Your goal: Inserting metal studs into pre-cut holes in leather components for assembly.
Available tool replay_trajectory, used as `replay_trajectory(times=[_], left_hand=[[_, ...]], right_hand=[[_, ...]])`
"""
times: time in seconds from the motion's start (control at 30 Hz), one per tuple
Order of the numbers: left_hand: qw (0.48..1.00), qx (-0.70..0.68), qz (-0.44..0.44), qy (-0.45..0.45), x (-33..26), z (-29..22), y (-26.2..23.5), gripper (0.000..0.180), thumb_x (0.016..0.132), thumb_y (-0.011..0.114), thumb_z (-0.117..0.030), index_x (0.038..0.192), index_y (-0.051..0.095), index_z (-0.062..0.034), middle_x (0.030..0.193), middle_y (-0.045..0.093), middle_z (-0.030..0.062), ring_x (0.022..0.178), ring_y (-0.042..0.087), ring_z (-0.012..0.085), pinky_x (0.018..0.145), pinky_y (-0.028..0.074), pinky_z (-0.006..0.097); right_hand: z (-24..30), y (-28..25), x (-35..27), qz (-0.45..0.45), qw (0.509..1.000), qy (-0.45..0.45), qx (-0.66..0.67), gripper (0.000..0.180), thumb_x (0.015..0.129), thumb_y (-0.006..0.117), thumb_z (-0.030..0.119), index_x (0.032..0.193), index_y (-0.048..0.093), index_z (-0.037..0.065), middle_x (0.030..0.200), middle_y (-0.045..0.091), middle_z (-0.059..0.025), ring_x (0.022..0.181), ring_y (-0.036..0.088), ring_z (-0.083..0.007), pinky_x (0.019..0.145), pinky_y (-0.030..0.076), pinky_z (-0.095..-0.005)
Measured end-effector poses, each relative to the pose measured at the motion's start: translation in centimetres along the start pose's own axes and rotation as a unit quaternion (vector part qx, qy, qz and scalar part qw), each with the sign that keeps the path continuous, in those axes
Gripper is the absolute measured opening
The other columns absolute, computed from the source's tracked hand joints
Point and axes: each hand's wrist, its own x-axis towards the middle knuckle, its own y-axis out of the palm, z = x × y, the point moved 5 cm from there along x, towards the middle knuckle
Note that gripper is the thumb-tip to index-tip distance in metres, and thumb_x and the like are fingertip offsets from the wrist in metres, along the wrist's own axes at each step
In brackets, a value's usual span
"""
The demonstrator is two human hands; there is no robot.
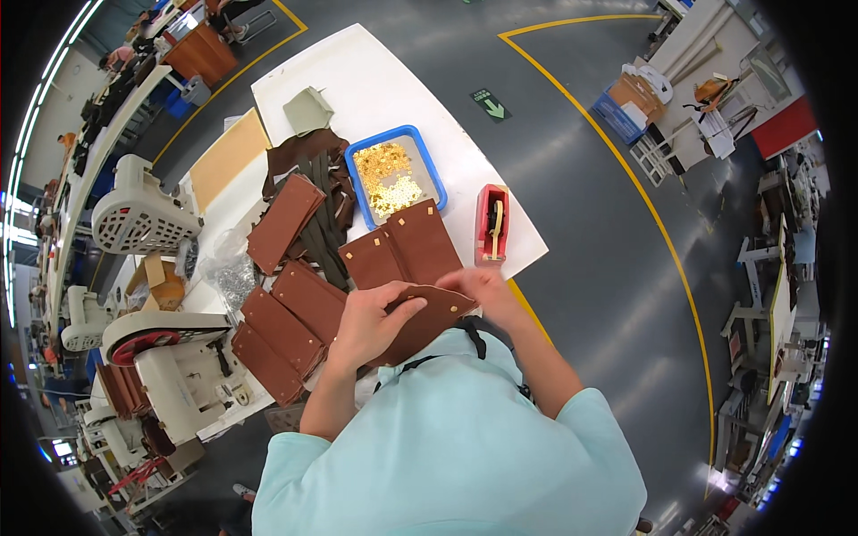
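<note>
My left hand (371,322) is closed on a brown leather panel (427,323), the thumb pressed over its face. The panel is tilted up close to my body, with small gold studs near its corners. At its right side my right hand (487,293) has its fingers bent in against the upper edge; the fingertips are partly hidden and slightly blurred. Just beyond lie two brown leather panels (420,246) side by side with gold fittings along their far edges. A blue-rimmed tray (435,174) behind them holds many small gold metal pieces (389,179).
Stacked brown panels (279,344) lie to the left, beside dark fabric strips (322,219) and clear plastic wrap (231,272). A red tape dispenser (491,228) stands near the white table's (375,76) right edge. White machines (174,375) border the left side.
</note>
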Motion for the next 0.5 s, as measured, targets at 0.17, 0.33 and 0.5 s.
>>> replay_trajectory(times=[0.17, 0.33, 0.5], left_hand=[[0.997, -0.026, -0.078, 0.014, -0.6, 1.0, -1.1, 0.016, 0.086, 0.070, -0.015, 0.096, 0.072, -0.0023, 0.081, 0.070, 0.0079, 0.068, 0.065, 0.0147, 0.062, 0.049, 0.026], [0.996, -0.021, -0.083, 0.026, -0.5, 1.0, -1.3, 0.016, 0.085, 0.071, -0.012, 0.098, 0.072, -0.0020, 0.085, 0.070, 0.0061, 0.069, 0.065, 0.0126, 0.061, 0.049, 0.024], [0.985, -0.112, -0.130, -0.012, -0.6, 1.8, -1.4, 0.015, 0.085, 0.072, -0.007, 0.097, 0.071, 0.0010, 0.085, 0.070, 0.0055, 0.073, 0.064, 0.0105, 0.067, 0.051, 0.023]], right_hand=[[-8.4, -14.7, 1.7, -0.374, 0.795, -0.014, -0.477, 0.030, 0.084, 0.066, 0.025, 0.104, 0.072, 0.003, 0.093, 0.071, -0.0155, 0.086, 0.069, -0.0274, 0.078, 0.053, -0.0366], [-9.8, -15.6, 3.1, -0.354, 0.814, 0.031, -0.459, 0.033, 0.075, 0.073, 0.027, 0.097, 0.072, 0.003, 0.087, 0.070, -0.0185, 0.082, 0.067, -0.0333, 0.077, 0.054, -0.0415], [-11.5, -15.4, 3.1, -0.398, 0.901, 0.126, -0.117, 0.026, 0.078, 0.074, 0.019, 0.094, 0.071, -0.001, 0.084, 0.070, -0.0115, 0.076, 0.068, -0.0217, 0.066, 0.055, -0.0326]])
